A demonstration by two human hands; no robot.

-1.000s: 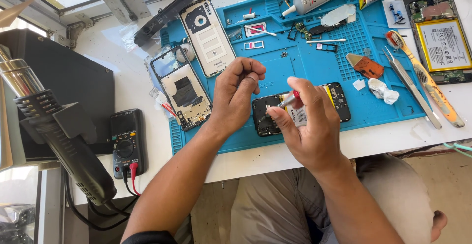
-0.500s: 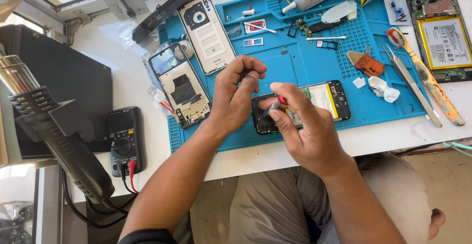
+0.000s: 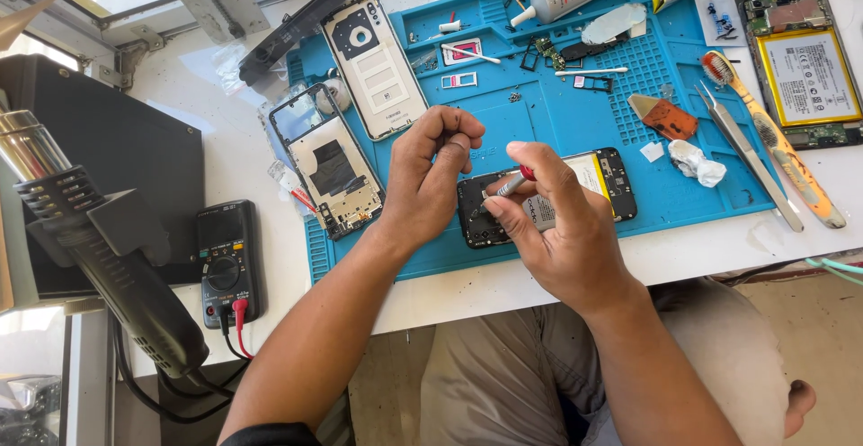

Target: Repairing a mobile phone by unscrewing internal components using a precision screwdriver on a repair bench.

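Since the frame before, the right hand point(image 3: 566, 230) has turned a little and its screwdriver point(image 3: 510, 182) now leans more flat, while the left hand point(image 3: 431, 172) stays curled at the same place. The right hand's fingers are pressed together on the small screwdriver with the red collar. Its long axis runs from the middle of the frame down to the left, and the metal tip points at the upper part of the opened phone point(image 3: 548, 196). This phone lies in the centre of the frame on the blue work mat point(image 3: 539, 113), its long axis going left to right. The left hand's fingertips are closed together above the phone's left end; whether they pinch something I cannot tell. Tweezers point(image 3: 746, 154) and a toothbrush point(image 3: 773, 140) lie at the right of the frame.
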